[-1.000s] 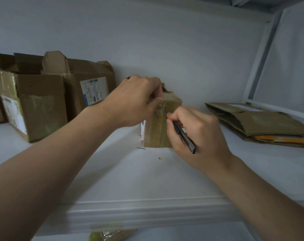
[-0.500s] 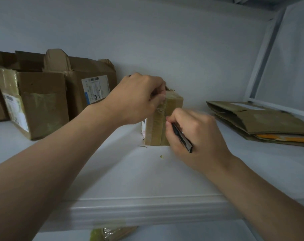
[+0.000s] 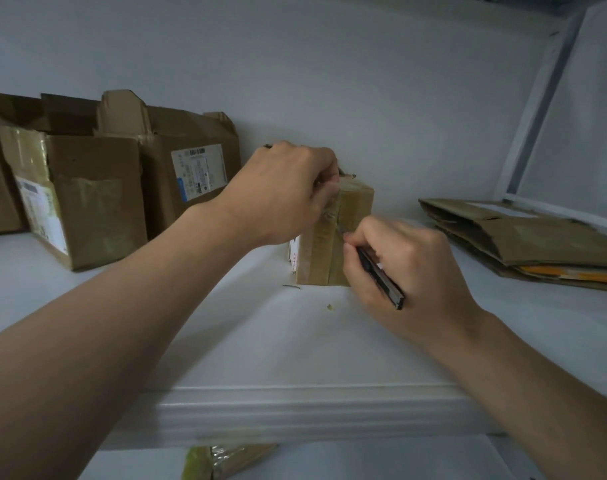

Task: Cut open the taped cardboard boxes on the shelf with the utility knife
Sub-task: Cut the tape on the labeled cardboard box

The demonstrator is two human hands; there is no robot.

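Left hand point(image 3: 281, 192) gripped box point(image 3: 355, 206) top; right hand point(image 3: 416, 271), pinching knife point(image 3: 381, 278), had drawn blade slightly down tape point(image 3: 316, 251): cut progressing.

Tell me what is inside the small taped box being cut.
Its contents are hidden: the small brown taped cardboard box is closed. The left hand grips its top; the right hand holds the black utility knife against its taped edge.
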